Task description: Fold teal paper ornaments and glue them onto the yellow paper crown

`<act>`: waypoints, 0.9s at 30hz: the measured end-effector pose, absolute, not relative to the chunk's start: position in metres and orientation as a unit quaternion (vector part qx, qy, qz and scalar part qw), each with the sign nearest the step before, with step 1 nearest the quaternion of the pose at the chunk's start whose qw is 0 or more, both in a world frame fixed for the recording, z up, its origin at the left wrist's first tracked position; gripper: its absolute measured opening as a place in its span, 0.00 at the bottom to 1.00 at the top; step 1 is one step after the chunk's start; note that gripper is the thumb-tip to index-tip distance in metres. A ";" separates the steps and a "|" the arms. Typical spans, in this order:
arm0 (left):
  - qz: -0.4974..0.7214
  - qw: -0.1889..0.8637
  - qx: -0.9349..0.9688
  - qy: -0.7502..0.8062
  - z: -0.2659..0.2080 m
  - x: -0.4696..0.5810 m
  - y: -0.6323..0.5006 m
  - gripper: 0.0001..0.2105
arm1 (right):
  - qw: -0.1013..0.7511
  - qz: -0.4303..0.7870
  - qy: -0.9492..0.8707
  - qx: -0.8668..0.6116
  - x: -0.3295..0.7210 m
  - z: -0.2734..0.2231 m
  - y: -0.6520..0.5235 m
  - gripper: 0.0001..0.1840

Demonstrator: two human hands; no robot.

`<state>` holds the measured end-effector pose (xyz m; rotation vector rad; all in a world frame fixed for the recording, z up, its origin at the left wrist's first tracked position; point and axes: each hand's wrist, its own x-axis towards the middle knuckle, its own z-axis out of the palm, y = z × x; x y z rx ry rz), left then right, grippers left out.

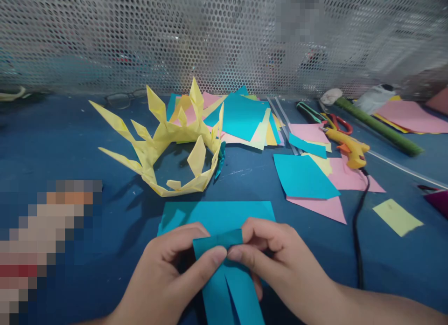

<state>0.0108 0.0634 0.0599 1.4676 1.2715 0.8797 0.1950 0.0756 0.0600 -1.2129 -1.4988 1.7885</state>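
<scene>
Pinching a folded blue paper point(217, 294) along its upper edge, the left hand point(175, 269) and right hand point(280, 255) meet almost thumb to thumb. The paper lies between the fingers: both thumbs press its near face just below the darker folded band at the top, while the bent forefingers sit at its left and right upper corners. Below the thumbs it hangs down toward the person, parted by a narrow slit.

Just beyond the hands, a blue sheet point(217, 212) lies flat on the desk point(80, 148). Past that stands a spiky yellow paper ring point(185, 189), with a crumpled teal piece point(220, 161) at its right side. Behind the ring is a pile of coloured paper point(241, 116). To the right, a blue square point(305, 176) overlaps pink paper, near a yellow glue gun point(350, 147) with a black cord point(357, 231). A perforated screen point(217, 36) rises behind the desk.
</scene>
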 end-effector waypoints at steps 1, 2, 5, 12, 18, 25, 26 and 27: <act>0.363 0.499 0.586 0.526 0.059 0.011 0.064 0.11 | 0.252 0.675 -0.536 -0.439 0.195 0.059 0.075 0.17; 0.367 0.511 0.566 0.532 0.058 0.011 0.064 0.10 | 0.255 0.671 -0.542 -0.437 0.195 0.059 0.074 0.16; 0.393 0.536 0.513 0.543 0.057 0.010 0.064 0.11 | 0.263 0.561 -0.647 -0.445 0.195 0.060 0.073 0.16; 0.414 0.531 0.472 0.569 0.057 0.011 0.065 0.13 | 0.262 0.458 -0.781 -0.335 0.200 0.060 0.075 0.30; 0.417 0.573 0.387 0.591 0.049 0.008 0.062 0.21 | 0.387 0.284 -0.844 -0.239 0.207 0.062 0.081 0.11; 0.411 0.624 0.369 0.553 0.044 0.005 0.058 0.20 | 0.355 0.195 -0.895 -0.186 0.209 0.057 0.085 0.19; 0.408 0.626 0.371 0.551 0.044 0.004 0.059 0.20 | 0.354 0.184 -0.898 -0.184 0.209 0.057 0.085 0.19; 0.406 0.629 0.375 0.546 0.045 0.004 0.059 0.20 | 0.354 0.179 -0.899 -0.184 0.209 0.057 0.086 0.18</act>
